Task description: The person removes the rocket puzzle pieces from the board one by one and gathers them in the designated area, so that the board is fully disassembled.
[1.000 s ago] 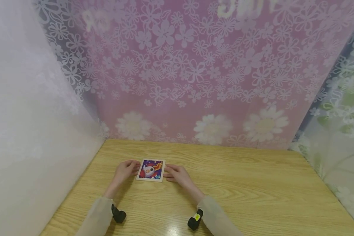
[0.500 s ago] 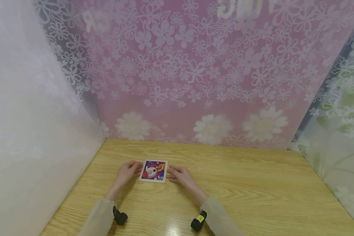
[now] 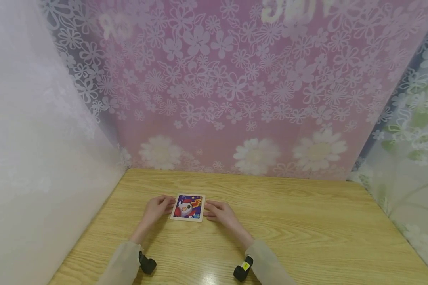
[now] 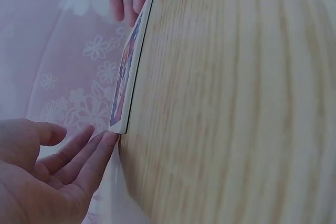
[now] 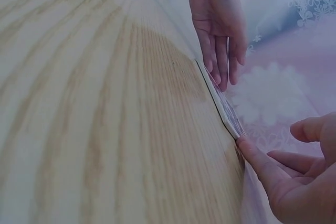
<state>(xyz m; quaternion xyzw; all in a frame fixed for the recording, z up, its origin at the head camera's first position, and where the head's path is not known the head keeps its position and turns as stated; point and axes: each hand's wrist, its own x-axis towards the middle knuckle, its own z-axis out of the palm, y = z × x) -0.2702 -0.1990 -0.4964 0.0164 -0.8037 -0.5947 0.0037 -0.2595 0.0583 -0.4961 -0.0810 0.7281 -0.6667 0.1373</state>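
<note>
A square, flat picture puzzle (image 3: 188, 207) with a pale frame lies on the wooden table, left of the table's middle. Its picture has a white and red rocket with flames on a purple starry ground. At its left edge is my left hand (image 3: 158, 209), fingertips touching the side. The right hand (image 3: 222, 213) touches the opposite edge in the same way. Seen from the left wrist, the fingers (image 4: 100, 162) are fairly straight and the thumb stands apart from the puzzle. In the right wrist view a fingertip (image 5: 245, 144) meets the frame's corner.
The wood-grain table (image 3: 289, 229) stretches away to the right. A pink flowered curtain (image 3: 214, 99) hangs along its back edge, with a whitish sheet (image 3: 50, 150) at the left and another flowered sheet (image 3: 413, 190) at the right. Each wrist carries a black camera (image 3: 148, 264).
The picture puzzle has slid a little to the right across the table, and both hands have moved along with it at its two sides.
</note>
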